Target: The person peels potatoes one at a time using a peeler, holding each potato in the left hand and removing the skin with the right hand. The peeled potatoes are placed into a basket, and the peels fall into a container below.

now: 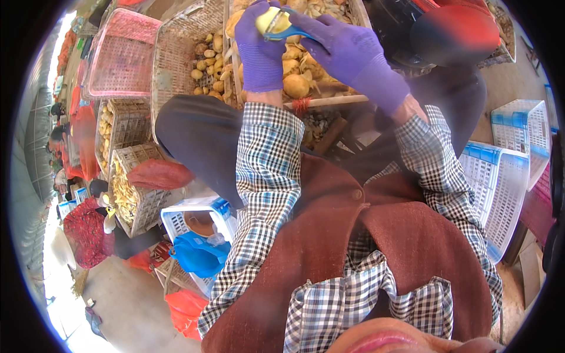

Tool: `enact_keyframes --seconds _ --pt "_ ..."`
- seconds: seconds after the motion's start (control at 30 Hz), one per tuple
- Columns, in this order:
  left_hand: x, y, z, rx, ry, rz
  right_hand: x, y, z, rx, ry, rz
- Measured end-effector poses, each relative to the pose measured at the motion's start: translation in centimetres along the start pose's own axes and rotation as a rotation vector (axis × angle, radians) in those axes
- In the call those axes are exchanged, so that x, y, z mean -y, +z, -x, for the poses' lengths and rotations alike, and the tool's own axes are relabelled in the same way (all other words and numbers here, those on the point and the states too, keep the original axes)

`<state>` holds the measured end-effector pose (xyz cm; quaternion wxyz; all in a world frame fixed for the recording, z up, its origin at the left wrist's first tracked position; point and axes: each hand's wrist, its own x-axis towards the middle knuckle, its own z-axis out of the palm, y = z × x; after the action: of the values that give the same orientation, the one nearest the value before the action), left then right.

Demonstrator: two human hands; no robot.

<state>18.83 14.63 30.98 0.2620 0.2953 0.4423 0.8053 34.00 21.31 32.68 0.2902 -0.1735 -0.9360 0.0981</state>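
My left hand (260, 55), in a purple knit glove, grips a pale, peeled potato (268, 20) near the top edge of the view. A blue-handled peeler (293, 32) is in my right hand (353, 55), gloved the same way, and its metal blade lies against the potato. Below both hands, unpeeled potatoes (296, 85) and peelings fill a slatted crate (337, 101). To the left of it stands a dirty plastic basket (170, 57) holding several small potatoes (210, 54). My fingertips are partly cut off by the frame's upper edge.
A pink crate (121, 66) and a basket of peelings (123, 189) stand to the left. Nearer are a blue bag (201, 253) and a red bag (187, 311). Blue-and-white crates (501, 185) stand at right. A person in a red patterned top (88, 234) sits at left.
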Motion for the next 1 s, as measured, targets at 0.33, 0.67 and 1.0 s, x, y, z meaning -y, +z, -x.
enact_keyframes --seconds 0.33,0.67,1.0 --pt "1.2 -1.6 -0.3 -0.152 0.340 -0.557 -0.2 -1.0 2.9 0.042 0.041 0.048" --pt "0.0 -1.5 -0.3 0.003 0.320 -0.707 -1.3 -0.2 2.0 -0.021 -0.162 0.209" --pt "1.3 -2.1 -0.6 -0.086 -0.030 0.010 0.8 1.0 1.1 -0.066 0.006 0.077"
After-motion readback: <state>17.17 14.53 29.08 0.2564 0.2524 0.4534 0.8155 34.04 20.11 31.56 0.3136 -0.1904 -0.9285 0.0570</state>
